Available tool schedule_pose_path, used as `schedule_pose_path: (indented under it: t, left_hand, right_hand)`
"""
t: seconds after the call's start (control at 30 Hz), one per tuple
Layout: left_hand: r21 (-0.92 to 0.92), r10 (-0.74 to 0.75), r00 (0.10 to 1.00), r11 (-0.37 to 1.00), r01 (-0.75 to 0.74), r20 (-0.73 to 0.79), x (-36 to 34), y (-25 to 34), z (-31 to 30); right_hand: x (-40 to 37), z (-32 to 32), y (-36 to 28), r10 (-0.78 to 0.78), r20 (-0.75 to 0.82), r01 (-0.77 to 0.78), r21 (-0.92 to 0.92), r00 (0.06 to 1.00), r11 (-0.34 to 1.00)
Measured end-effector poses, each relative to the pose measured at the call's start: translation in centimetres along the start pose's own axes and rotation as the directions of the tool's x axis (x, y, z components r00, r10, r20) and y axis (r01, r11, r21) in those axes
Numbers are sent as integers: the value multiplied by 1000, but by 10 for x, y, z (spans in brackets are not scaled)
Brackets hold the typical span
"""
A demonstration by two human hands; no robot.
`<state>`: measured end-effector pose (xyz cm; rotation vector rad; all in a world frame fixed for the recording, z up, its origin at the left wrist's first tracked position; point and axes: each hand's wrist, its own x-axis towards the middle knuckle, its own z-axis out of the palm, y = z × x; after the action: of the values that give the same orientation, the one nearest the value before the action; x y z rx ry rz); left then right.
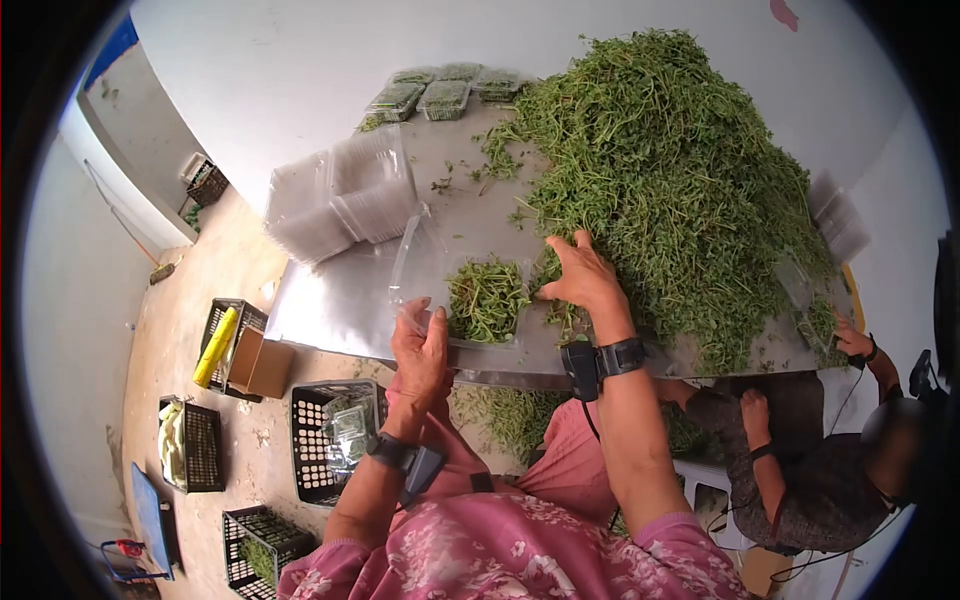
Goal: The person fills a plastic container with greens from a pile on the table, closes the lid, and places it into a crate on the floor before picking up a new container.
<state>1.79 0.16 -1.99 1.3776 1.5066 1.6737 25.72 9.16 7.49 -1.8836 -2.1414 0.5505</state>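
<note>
A clear plastic clamshell box (518,335) filled with green leafy stems (486,298) lies on the metal table in front of me, its transparent lid (408,262) folded open to the left. My left hand (420,345) pinches the box at its left side, thumb near the greens. To the right of the box is my right hand (590,280), thumb and fingers spread, at the edge of a large heap of the same greens (670,180). Whether its fingertips touch the stems is hard to see. Both wrists wear black straps with devices.
Stacked empty clamshells (340,195) stand at the table's left, with filled, closed boxes (443,98) behind. Black crates (305,440) and a cardboard box (260,362) sit on the floor. At right, another person (800,480) reaches to the heap; more clear boxes (838,215) stand there.
</note>
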Motion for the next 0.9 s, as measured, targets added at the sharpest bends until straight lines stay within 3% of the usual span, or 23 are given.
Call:
schedule_pose_path:
  t: [0.13, 0.23, 0.33, 0.57, 0.67, 0.77, 0.87, 0.9]
  left_hand:
    - [16, 13, 1000, 1000, -13, -10, 0, -5, 0]
    - [10, 17, 1000, 1000, -17, -4, 0, -4, 0]
    - [20, 22, 1000, 1000, -22, -5, 0, -3, 0]
    - [-51, -85, 996, 995, 84, -8, -2, 6, 0]
    - [-82, -129, 992, 988, 128, -6, -3, 10, -1]
    - [-62, -118, 993, 991, 117, -15, -3, 10, 0]
    - [-15, -109, 994, 994, 109, -24, -2, 8, 0]
    - [1, -107, 994, 994, 107, -24, -2, 7, 0]
  right_hand:
    - [1, 5, -5, -35, 62, 35, 2, 997, 999]
    - [12, 19, 3, -43, -59, 45, 41, 997, 998]
    - [14, 24, 14, -130, -227, 159, 117, 965, 980]
    - [7, -5, 1, -215, -655, 424, 178, 725, 888]
    - [-4, -18, -17, -200, -660, 493, 293, 724, 819]
    - [-13, -23, -34, -192, -677, 595, 431, 710, 678]
    - [-17, -13, -48, -163, -563, 582, 742, 811, 332]
    - [-18, -8, -53, -190, -537, 570, 761, 822, 310]
